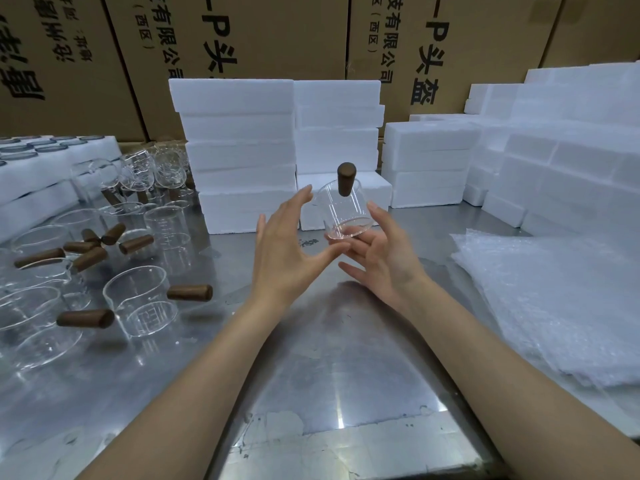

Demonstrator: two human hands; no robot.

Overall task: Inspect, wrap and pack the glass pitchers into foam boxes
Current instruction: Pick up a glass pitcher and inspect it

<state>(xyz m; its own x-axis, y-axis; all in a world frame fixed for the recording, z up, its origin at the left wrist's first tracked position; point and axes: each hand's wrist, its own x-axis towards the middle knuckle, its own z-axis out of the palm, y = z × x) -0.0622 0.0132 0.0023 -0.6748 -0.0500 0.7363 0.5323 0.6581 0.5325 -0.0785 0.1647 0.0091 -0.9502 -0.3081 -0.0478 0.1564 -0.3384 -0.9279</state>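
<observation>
Pitchers (138, 299) left, bubble wrap (554, 306) right, foam boxes (239, 133) behind.

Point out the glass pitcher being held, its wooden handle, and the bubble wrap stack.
glass pitcher (344, 211): head view, clear side wall.
wooden handle (345, 179): head view, mid-length.
bubble wrap stack (561, 299): head view, top sheet.

Bare steel table (346, 375) lies open front-centre, between both forearms and toward the near edge. Left side is crowded w/ glass pitchers (138, 303), their wooden handles (189, 292) sticking out at all angles, so there's little room to pass there. Right side is covered by a bubble wrap stack (554, 299), low and flat. Foam boxes (242, 150) wall off the rear and far right; cartons (277, 36) rise behind them.
</observation>
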